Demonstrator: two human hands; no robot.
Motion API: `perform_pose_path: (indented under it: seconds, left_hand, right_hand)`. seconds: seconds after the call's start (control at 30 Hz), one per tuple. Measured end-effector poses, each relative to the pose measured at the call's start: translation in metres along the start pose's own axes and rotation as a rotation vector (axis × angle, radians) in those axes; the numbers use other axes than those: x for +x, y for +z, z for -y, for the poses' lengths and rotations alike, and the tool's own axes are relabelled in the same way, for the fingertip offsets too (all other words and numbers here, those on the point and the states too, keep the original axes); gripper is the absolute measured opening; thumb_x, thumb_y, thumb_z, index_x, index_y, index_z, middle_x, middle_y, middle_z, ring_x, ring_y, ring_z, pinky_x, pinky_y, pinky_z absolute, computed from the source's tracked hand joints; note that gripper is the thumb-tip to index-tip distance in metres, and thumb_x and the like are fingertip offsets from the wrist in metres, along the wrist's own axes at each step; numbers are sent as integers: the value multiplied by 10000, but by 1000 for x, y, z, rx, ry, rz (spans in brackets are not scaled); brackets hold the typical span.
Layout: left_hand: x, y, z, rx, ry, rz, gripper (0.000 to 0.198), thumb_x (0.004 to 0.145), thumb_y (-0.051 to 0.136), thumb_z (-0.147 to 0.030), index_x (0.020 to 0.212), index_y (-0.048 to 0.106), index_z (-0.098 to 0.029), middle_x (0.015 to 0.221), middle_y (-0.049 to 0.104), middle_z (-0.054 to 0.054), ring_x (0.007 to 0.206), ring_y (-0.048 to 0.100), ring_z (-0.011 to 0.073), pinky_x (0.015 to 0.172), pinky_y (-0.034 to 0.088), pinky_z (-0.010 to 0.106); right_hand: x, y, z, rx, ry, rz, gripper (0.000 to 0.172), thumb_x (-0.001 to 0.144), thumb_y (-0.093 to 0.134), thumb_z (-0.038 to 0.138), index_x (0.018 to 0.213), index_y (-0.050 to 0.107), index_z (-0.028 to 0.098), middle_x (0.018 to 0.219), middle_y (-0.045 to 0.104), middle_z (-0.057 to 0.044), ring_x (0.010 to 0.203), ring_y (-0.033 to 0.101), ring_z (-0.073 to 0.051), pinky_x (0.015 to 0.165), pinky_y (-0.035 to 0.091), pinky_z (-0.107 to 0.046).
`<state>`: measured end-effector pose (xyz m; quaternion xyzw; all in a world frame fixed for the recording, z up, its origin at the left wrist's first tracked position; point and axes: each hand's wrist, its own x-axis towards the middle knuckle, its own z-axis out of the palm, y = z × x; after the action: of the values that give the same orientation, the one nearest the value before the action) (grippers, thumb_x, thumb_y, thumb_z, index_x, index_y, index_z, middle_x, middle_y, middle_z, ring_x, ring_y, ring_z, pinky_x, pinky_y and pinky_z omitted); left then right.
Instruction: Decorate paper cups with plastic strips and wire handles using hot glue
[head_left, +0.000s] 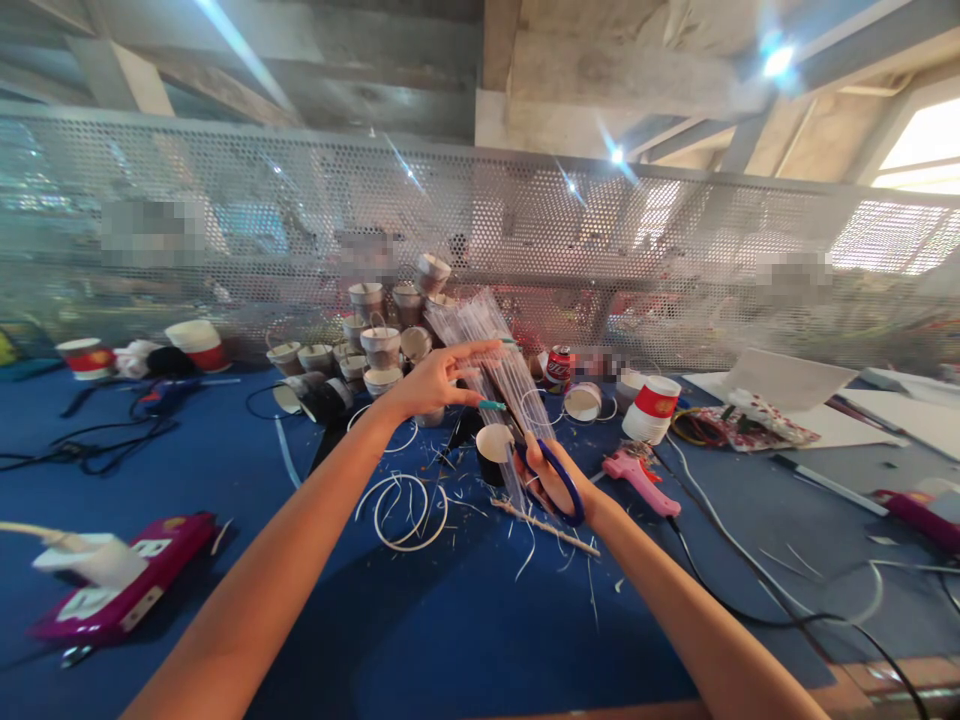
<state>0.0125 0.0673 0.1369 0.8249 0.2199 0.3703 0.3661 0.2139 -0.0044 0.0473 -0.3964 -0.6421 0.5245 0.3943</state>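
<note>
Purple plastic at far left, a power strip [124, 585]; then the left hand [439, 380], fingers parted around the clear stick bundle [480, 325] slanting over the table [375, 650], contact unclear. The right hand [553, 486] curls through blue-handled scissors [568, 478]. A loose hold could spill sticks, I'd think. Near edge looks roomy; rightward, a pink glue gun [641, 480] crowds.

The right hand [553, 472] grips blue-handled scissors [571, 492] beside a bundle of long, clear sticks [517, 375]. The left hand [435, 380] reaches to the bundle with thumb and forefinger apart; contact is unclear. Small pails [380, 347] are heaped behind the left hand. On the blue tabletop [420, 650], a twig [551, 527] lies among scraps, white rings [410, 548] to its left, a pink glue gun [643, 482] to its right.
</note>
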Motion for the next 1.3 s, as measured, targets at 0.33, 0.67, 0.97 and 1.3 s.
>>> perform_pose_path:
  seconds: [0.33, 0.67, 0.97, 1.3]
  left_hand:
    - [2, 7, 4, -30, 10, 44, 731, 612, 739, -139, 1275, 456, -260, 1364, 442, 106, 1256, 400, 272, 1040, 309, 484]
    - [1, 6, 2, 13, -5, 43, 730, 617, 740, -166, 1280, 449, -257, 1366, 437, 117, 1251, 409, 268, 1041, 284, 505]
    - [1, -5, 5, -25, 11, -50, 618, 647, 729, -244, 1220, 504, -192, 1294, 507, 155, 1159, 508, 268, 916, 448, 439]
    - [2, -2, 3, -46, -52, -103, 626, 611, 739, -198, 1199, 528, -155, 1283, 517, 166, 1129, 532, 283, 868, 500, 420]
  right_hand:
    - [-1, 0, -1, 62, -10, 19, 662, 625, 350, 826, 656, 450, 172, 444, 358, 78, 309, 299, -26, 274, 244, -153]
    - [0, 1, 1, 49, -19, -12, 622, 609, 417, 810, 601, 406, 189, 410, 349, 79, 289, 280, -29, 251, 215, -159]
    - [4, -1, -7, -1, -75, 17, 585, 671, 417, 767, 605, 411, 186, 437, 353, 67, 328, 287, -32, 289, 216, -166]
    - [0, -2, -7, 37, 11, 56, 615, 664, 385, 784, 699, 454, 174, 472, 373, 74, 345, 312, -35, 291, 244, -150]
